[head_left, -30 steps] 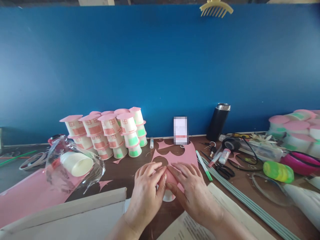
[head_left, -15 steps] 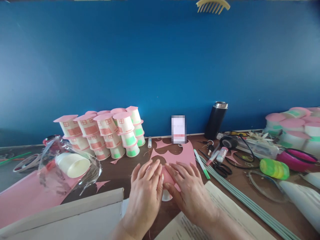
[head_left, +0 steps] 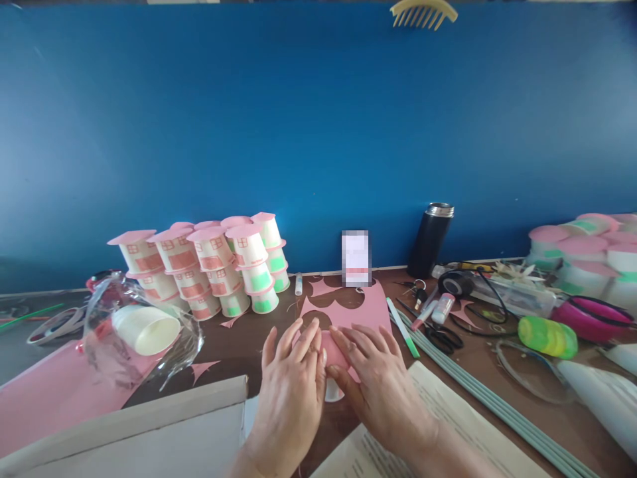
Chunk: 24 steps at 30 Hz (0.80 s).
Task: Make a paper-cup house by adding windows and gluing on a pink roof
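Note:
A pink paper disc (head_left: pixel 334 350) lies on top of a white paper cup (head_left: pixel 334 390), whose lower part shows between my hands. From the left, my left hand (head_left: pixel 293 378) rests on the disc with fingers stretched forward and its thumb along the near edge. Opposite it, my right hand (head_left: pixel 375 378) presses flat on the disc's right side, fingers spread a little. My fingers hide most of the cup's sides. Just beyond lies a pink paper sheet (head_left: pixel 365 312) with round pieces cut out.
Stacked decorated cups (head_left: pixel 209 265) stand at left, near loose cups (head_left: pixel 149 330) in clear plastic. A white box (head_left: pixel 149 431) and printed pages (head_left: pixel 438 425) lie close to me. Right are a marker (head_left: pixel 403 326), scissors (head_left: pixel 442 338), green sticks (head_left: pixel 492 398) and a black flask (head_left: pixel 430 242).
Both hands stay on the pink disc over the cup, with only a very slight shift. Nothing else has visibly moved.

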### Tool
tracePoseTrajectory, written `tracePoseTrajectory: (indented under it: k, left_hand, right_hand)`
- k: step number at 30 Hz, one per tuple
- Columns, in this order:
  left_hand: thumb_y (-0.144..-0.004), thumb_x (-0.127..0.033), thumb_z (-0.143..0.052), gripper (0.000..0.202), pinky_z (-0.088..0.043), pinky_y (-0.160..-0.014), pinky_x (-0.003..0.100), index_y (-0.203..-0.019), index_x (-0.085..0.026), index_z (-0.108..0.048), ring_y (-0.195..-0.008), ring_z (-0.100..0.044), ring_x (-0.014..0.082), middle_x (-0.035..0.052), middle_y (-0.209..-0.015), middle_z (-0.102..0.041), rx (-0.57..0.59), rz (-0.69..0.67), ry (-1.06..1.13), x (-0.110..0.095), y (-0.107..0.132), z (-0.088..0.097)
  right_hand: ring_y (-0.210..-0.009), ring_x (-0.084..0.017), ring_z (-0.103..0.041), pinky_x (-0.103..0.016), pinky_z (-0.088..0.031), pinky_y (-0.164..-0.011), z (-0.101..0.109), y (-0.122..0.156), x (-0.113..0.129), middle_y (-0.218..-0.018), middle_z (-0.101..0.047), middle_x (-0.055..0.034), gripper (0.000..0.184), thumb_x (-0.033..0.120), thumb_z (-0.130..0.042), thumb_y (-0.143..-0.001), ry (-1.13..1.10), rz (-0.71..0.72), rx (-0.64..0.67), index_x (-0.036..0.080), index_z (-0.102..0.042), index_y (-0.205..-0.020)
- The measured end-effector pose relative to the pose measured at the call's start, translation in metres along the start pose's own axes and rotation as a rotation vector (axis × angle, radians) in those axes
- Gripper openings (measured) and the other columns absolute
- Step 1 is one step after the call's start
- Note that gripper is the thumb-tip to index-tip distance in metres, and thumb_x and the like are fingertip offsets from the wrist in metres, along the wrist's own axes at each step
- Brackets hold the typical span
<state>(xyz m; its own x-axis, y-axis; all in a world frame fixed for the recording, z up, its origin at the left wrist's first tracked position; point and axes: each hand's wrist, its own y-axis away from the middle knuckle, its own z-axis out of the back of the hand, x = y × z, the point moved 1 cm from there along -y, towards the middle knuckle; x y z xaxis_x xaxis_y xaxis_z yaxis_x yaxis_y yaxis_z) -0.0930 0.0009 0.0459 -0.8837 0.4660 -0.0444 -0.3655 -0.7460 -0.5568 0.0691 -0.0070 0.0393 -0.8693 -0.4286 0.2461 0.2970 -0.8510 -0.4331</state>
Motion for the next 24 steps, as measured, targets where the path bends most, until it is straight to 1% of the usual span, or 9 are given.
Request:
tracePoseTrajectory:
  k: [12, 24]
  left_hand:
    - [-0.096, -0.017, -0.039, 0.038, -0.038, -0.106, 0.055, -0.13, -0.019, -0.055, -0.128, -0.05, 0.0259, 0.006, -0.138, -0.058, -0.036, -0.014, 0.009, 0.0005, 0.0008, -0.0022]
    - [-0.095, -0.016, -0.04, 0.037, -0.04, -0.103, 0.057, -0.13, -0.018, -0.054, -0.123, -0.054, 0.0258, 0.0062, -0.135, -0.061, -0.034, -0.015, 0.021, 0.0001, -0.0002, -0.001]
  right_hand:
    - [-0.125, -0.031, -0.05, -0.059, -0.035, -0.105, 0.0008, -0.0015, 0.0008, -0.133, -0.062, -0.0089, 0.045, 0.041, -0.045, -0.098, 0.004, 0.013, 0.003, 0.022, -0.049, -0.139]
    - [-0.126, -0.031, -0.049, -0.061, -0.033, -0.106, 0.0007, -0.0017, 0.0015, -0.134, -0.061, -0.0085, 0.044, 0.04, -0.044, -0.098, -0.016, -0.001, 0.012, 0.022, -0.048, -0.139]
